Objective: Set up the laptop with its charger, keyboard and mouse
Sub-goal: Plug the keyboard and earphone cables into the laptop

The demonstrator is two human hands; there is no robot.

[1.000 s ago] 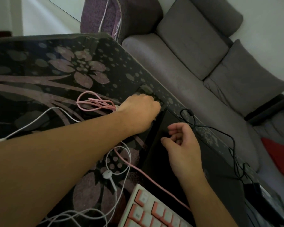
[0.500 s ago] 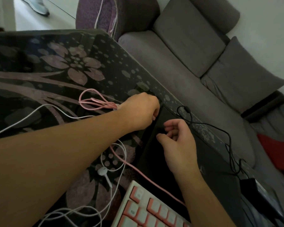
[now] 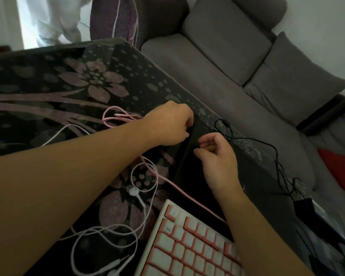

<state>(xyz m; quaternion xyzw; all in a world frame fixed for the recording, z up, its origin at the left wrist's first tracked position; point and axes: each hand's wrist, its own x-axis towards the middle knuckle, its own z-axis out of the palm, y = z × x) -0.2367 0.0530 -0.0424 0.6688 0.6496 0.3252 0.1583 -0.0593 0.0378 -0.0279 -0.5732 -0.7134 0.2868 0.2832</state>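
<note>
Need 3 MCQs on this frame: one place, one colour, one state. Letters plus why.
1. Where does the keyboard lie?
A. on the sofa
B. at the near table edge, left of the right forearm
C. on the floor

2. What colour is the cable looped by the left hand?
A. pink
B. green
C. yellow

3. How is the laptop?
A. lid closed flat
B. open, screen lit
C. standing on its side

Answers:
1 B: its pink and white keys show at the bottom of the view.
2 A: the loop is pink.
3 A: a flat dark slab lies under the right hand, no screen showing.
</note>
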